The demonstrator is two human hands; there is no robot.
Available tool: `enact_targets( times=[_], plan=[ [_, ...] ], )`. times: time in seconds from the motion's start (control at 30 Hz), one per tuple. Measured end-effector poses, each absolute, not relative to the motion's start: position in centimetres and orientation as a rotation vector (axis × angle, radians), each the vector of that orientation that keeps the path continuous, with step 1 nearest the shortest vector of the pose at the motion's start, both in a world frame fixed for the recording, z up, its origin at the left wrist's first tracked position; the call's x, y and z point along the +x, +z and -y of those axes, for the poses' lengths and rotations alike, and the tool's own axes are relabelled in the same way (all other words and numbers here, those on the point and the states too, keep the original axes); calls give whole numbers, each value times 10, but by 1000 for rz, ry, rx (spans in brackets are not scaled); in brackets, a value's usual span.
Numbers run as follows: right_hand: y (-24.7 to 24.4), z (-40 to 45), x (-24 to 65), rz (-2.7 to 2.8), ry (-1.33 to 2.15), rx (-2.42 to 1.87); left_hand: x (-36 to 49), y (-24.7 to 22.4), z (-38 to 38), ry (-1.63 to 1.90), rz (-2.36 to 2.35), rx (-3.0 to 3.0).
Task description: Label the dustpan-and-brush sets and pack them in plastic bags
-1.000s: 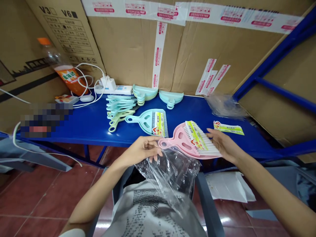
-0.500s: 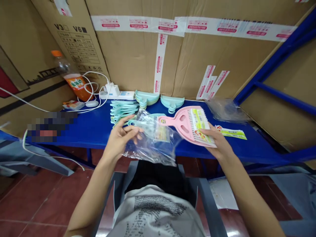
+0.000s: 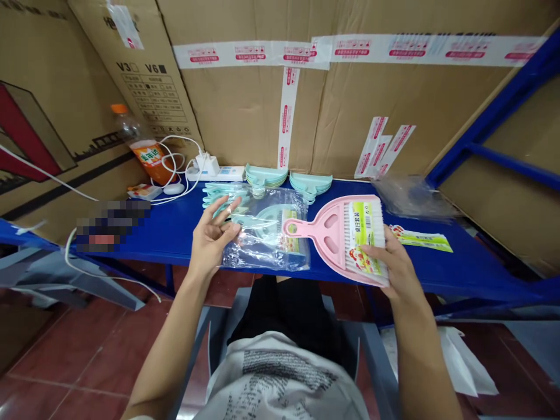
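My right hand (image 3: 396, 262) grips a pink dustpan (image 3: 326, 233) by its wide end, with a white-bristled brush (image 3: 378, 219) lying in it. A yellow-green printed card (image 3: 365, 233) lies over the bristles, under my thumb. The dustpan's handle points left, over a clear plastic bag (image 3: 266, 256). Through the film shows a teal dustpan (image 3: 262, 221) with a similar card; whether it is inside or beneath the bag, I cannot tell. At the bag's left edge, my left hand (image 3: 210, 236) has its fingers apart, thumb and fingertips close to the film.
Teal brushes (image 3: 210, 195) and two stacks of teal dustpans (image 3: 266, 175) stand at the back of the blue table (image 3: 170, 233). Loose printed cards (image 3: 424, 239) and clear bags (image 3: 406, 195) lie right. A power strip (image 3: 230, 173), cables and an orange drink bottle (image 3: 153, 157) stand left.
The pink dustpan has come slightly lower and turned more level in my right hand. The plastic bag now lies flatter on the table, and my left hand's fingers have spread apart.
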State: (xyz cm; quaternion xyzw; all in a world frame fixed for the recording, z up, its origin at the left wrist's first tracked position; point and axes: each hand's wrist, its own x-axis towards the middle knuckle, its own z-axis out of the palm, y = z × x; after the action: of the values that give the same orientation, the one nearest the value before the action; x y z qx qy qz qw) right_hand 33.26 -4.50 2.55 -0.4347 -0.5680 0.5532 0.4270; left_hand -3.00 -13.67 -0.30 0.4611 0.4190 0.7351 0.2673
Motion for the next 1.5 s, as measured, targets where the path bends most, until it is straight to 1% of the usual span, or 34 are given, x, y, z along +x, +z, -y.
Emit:
enact_targets(
  times=[0.13, 0.23, 0.5, 0.7, 0.87, 0.97, 1.1, 1.27, 1.4, 1.5],
  plan=[
    [27, 50, 328, 1424, 1428, -1065, -23, -6, 137, 1890, -1136, 1316],
    [25, 53, 317, 1365, 1530, -1018, -15, -9, 136, 1804, -1099, 1339],
    [11, 69, 286, 1289, 1739, -825, 8, -12, 139, 1744, -1070, 1378],
    [6, 77, 271, 1201, 1862, -785, 14, -10, 142, 1809, -1136, 1462],
    [8, 81, 271, 1145, 1898, -811, 15, -12, 144, 1883, -1143, 1513],
    [6, 82, 274, 1144, 1797, -745, 17, -13, 142, 1910, -1124, 1508],
    [1, 81, 278, 1366, 1547, -707, 20, -15, 141, 1921, -1113, 1488],
    [0, 79, 281, 1486, 1528, -750, 15, -13, 148, 1806, -1096, 1444],
    [-1, 80, 280, 1513, 1404, -707, 8, -12, 149, 1701, -1163, 1471],
    [-3, 81, 277, 1514, 1335, -682, 5, -14, 146, 1795, -1221, 1477]
  ],
)
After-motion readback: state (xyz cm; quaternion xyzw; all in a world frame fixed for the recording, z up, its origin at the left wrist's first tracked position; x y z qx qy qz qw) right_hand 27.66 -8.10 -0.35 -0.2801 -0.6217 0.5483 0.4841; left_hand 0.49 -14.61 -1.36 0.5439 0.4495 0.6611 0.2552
